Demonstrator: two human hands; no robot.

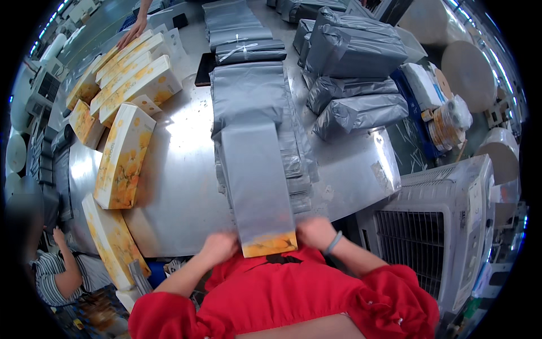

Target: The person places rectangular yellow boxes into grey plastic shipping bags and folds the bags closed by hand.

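In front of me lies a long grey plastic bag (257, 175) with a pack inside it. The pack's yellow-orange flower-printed end (270, 245) sticks out of the bag's near end. My left hand (221, 247) is closed at the left edge of the bag's mouth, and my right hand (315, 232) is closed at the right edge. Their fingertips are partly hidden against the bag. Under and beyond it, flat grey bags (248, 85) lie in a stack. On the left, several long white-and-yellow flower-printed packs (125, 155) lie on the metal table (180, 192).
Filled grey parcels (358, 48) are piled at the far right. A black flat object (205, 69) lies beside the bag stack. Another person's hand (134, 32) touches the far packs; a person in a striped sleeve (49, 279) is at lower left. A grey grilled machine (432, 226) stands right.
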